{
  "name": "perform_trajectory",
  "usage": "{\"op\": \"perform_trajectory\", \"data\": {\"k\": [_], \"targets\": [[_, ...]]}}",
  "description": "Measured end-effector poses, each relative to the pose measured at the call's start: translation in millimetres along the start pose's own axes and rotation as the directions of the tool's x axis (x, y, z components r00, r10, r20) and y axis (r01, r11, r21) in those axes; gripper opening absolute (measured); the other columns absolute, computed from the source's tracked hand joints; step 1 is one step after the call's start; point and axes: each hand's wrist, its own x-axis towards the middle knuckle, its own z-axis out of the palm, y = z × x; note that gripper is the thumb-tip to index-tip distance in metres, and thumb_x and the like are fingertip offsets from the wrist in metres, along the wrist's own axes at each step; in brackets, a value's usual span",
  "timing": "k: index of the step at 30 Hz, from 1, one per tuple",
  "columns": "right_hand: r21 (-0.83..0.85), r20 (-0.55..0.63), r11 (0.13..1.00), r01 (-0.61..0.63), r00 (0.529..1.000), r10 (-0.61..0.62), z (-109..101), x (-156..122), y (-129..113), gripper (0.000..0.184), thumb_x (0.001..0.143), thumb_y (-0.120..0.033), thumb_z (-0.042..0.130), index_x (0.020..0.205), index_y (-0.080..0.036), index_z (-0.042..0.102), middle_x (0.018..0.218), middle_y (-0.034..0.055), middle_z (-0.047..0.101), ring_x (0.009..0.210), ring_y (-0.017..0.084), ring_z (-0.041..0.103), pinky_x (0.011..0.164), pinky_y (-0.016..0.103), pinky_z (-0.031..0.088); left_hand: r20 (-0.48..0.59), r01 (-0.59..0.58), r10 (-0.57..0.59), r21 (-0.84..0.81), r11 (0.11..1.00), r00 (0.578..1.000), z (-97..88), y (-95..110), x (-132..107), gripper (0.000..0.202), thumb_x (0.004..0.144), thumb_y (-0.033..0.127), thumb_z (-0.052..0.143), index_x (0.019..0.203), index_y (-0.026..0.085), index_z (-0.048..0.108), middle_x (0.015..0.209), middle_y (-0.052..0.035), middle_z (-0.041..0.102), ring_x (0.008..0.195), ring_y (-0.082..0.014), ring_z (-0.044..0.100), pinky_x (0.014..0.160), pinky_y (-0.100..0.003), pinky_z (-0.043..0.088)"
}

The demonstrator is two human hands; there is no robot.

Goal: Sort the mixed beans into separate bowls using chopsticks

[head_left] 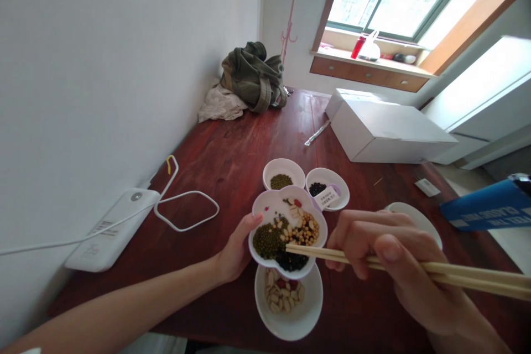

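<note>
My left hand [235, 246] grips the left rim of a white flower-shaped dish [269, 204], raised and tilted toward me. Green beans, black beans, yellow kernels and some pale seeds lie in separate patches inside it. Between the fingers of my right hand [394, 251] is a pair of wooden chopsticks [468, 274]. Their tips meet over the dish, where the green and black beans border each other; I cannot tell if they pinch a bean. Under the dish's near edge sits a white bowl [286, 332] of pale seeds with a few red pieces.
Behind the dish stand a bowl of green beans [271, 167] and a bowl of black beans [338, 182]. Another white bowl [418, 221] is partly hidden by my right hand. A power bank [120, 232] with cable, white box [385, 127], blue container [485, 204] and bag [253, 74] surround them.
</note>
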Motion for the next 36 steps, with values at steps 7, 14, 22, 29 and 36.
{"op": "perform_trajectory", "data": {"k": [7,14,22,29,36], "targets": [[-0.085,0.113,0.995,-0.044,0.992,0.054,-13.7,3.5,1.9,0.05,0.126,-0.053,0.04,0.089,-0.024,0.057,0.082,0.0015,0.063,0.073,0.018,0.056,0.069,0.034,0.041,0.001,0.005,-0.005,0.001,1.0,1.0,-2.6,-1.1,0.6,0.062,0.085,0.062,0.095,0.117,0.009,0.092,0.121,-0.0203,0.092,0.137,-0.0481,0.08,0.127,-0.054,0.055],[-0.13,0.335,0.992,-0.004,0.941,0.048,-10.4,16.4,6.8,0.049,0.129,-0.05,0.034,0.092,-0.024,0.051,0.087,0.0009,0.061,0.079,0.017,0.053,0.076,0.034,0.042,-0.001,0.0,0.0,0.017,1.0,1.0,-1.2,-0.1,0.8,0.069,0.08,0.066,0.097,0.117,0.009,0.091,0.122,-0.0203,0.092,0.137,-0.0492,0.079,0.128,-0.054,0.054],[-0.172,0.383,0.985,-0.016,0.92,0.082,-10.6,13.6,10.5,0.049,0.128,-0.05,0.035,0.09,-0.024,0.051,0.087,0.0011,0.059,0.078,0.018,0.053,0.076,0.035,0.041,-0.029,0.009,-0.009,0.001,1.0,1.0,-0.5,-0.5,0.2,0.064,0.082,0.062,0.097,0.117,0.009,0.091,0.121,-0.0197,0.092,0.138,-0.0488,0.078,0.126,-0.053,0.056],[-0.125,0.29,0.991,0.047,0.957,-0.009,-8.5,17.1,15.3,0.054,0.128,-0.051,0.036,0.085,-0.024,0.055,0.081,0.0025,0.064,0.073,0.018,0.055,0.07,0.035,0.042,-0.027,0.015,-0.015,0.0,1.0,1.0,-1.5,-0.7,0.7,0.06,0.083,0.06,0.096,0.116,0.009,0.092,0.121,-0.02,0.092,0.138,-0.049,0.079,0.125,-0.055,0.057],[-0.058,0.236,0.998,0.008,0.972,0.006,-24.2,-3.4,-15.1,0.051,0.125,-0.055,0.039,0.089,-0.025,0.06,0.078,0.0056,0.07,0.069,0.022,0.066,0.061,0.038,0.044,0.003,-0.002,0.002,0.005,1.0,1.0,-1.0,-0.6,1.4,0.058,0.083,0.062,0.096,0.108,0.01,0.092,0.121,-0.02,0.092,0.14,-0.0492,0.078,0.13,-0.055,0.054]]}}
